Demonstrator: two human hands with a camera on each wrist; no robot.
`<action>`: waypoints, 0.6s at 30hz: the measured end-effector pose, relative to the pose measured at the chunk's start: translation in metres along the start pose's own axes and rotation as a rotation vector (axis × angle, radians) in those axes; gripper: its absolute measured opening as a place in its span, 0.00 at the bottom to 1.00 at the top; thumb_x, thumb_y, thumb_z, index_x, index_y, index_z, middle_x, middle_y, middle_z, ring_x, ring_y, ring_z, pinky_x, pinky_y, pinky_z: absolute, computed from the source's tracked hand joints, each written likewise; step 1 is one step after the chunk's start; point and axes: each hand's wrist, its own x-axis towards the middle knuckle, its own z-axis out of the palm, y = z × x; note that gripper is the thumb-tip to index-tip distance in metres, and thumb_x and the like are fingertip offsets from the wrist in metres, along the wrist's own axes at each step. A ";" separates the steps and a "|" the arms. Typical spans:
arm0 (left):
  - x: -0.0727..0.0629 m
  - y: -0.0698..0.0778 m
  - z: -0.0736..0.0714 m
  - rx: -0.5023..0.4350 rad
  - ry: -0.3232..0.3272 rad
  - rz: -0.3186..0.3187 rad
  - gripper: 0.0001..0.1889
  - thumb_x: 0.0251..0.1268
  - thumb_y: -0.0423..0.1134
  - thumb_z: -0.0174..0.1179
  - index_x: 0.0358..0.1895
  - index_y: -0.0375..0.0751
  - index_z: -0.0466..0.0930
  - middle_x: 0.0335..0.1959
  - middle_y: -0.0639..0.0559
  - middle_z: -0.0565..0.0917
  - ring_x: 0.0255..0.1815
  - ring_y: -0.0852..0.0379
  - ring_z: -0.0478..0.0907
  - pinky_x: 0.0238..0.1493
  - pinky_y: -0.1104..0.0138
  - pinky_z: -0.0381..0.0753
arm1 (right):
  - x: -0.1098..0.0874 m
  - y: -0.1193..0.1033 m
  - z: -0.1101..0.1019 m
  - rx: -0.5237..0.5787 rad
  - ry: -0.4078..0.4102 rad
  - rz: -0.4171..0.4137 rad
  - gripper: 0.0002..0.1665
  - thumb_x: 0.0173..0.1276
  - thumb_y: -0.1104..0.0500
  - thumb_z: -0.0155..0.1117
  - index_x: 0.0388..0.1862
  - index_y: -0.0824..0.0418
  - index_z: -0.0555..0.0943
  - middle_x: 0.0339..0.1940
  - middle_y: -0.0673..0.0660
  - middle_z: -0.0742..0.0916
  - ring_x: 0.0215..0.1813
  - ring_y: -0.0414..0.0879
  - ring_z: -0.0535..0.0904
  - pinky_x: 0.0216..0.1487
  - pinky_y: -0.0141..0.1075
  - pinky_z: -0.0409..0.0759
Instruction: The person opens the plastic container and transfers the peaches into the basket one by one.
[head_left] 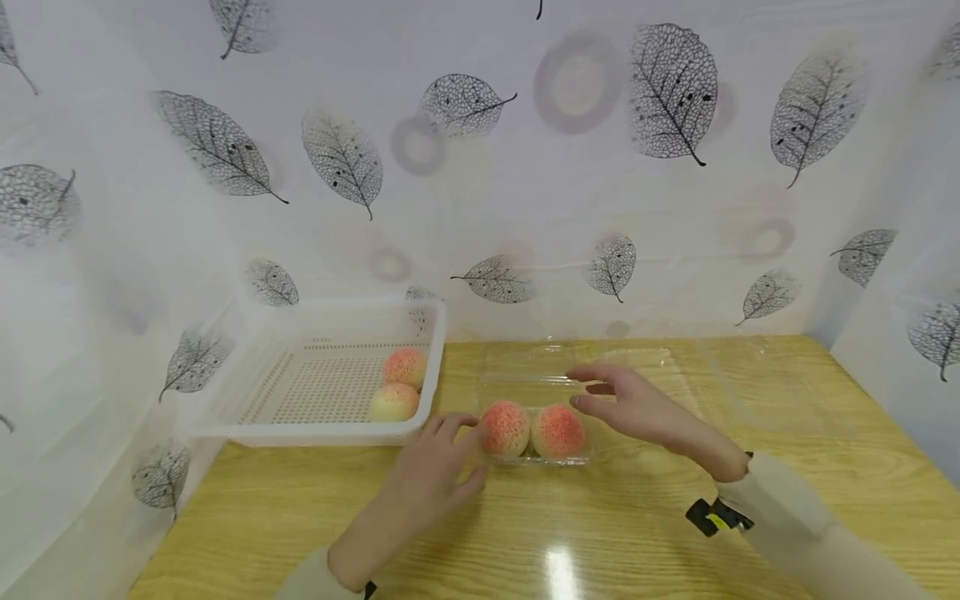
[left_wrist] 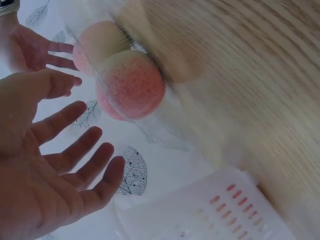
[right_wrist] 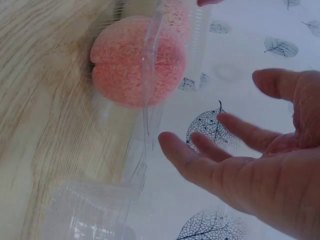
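Two peaches, a left one (head_left: 505, 428) and a right one (head_left: 558, 431), sit side by side in a clear plastic clamshell box (head_left: 534, 459). Its lid (head_left: 525, 360) stands folded back toward the wall. My left hand (head_left: 431, 475) is at the box's left side, fingers spread and relaxed; whether the fingertips touch it I cannot tell. Over the right rear of the box hovers my right hand (head_left: 630, 404), its fingers loosely extended. In the right wrist view that hand (right_wrist: 250, 155) holds nothing. The left wrist view likewise shows an empty left palm (left_wrist: 45, 175).
A white perforated basket (head_left: 315, 431) stands at the left with two more peaches (head_left: 405, 367) in its right end. Further clear plastic boxes (head_left: 780, 383) lie at the right rear of the wooden table (head_left: 637, 533). A leaf-patterned sheet (head_left: 525, 192) hangs behind.
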 end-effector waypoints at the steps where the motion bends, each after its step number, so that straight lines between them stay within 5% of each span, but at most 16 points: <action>1: 0.001 0.000 0.000 0.024 0.013 0.025 0.16 0.61 0.42 0.70 0.51 0.47 0.83 0.54 0.47 0.85 0.54 0.45 0.82 0.49 0.51 0.86 | -0.001 0.000 0.001 -0.037 0.009 -0.026 0.32 0.77 0.49 0.60 0.74 0.63 0.71 0.75 0.66 0.74 0.74 0.70 0.71 0.67 0.58 0.78; 10: 0.006 0.002 -0.004 0.096 0.133 0.143 0.13 0.60 0.43 0.72 0.47 0.52 0.83 0.51 0.52 0.87 0.51 0.51 0.84 0.39 0.61 0.80 | -0.007 -0.002 0.011 -0.219 0.043 -0.251 0.24 0.76 0.53 0.62 0.66 0.60 0.78 0.69 0.65 0.79 0.70 0.67 0.75 0.60 0.58 0.82; 18: 0.005 -0.009 -0.009 0.146 0.206 0.199 0.17 0.57 0.45 0.74 0.49 0.52 0.85 0.51 0.53 0.86 0.51 0.52 0.84 0.45 0.55 0.83 | -0.008 -0.002 0.018 -0.329 0.016 -0.359 0.21 0.72 0.58 0.66 0.62 0.59 0.82 0.65 0.57 0.82 0.65 0.58 0.79 0.61 0.56 0.81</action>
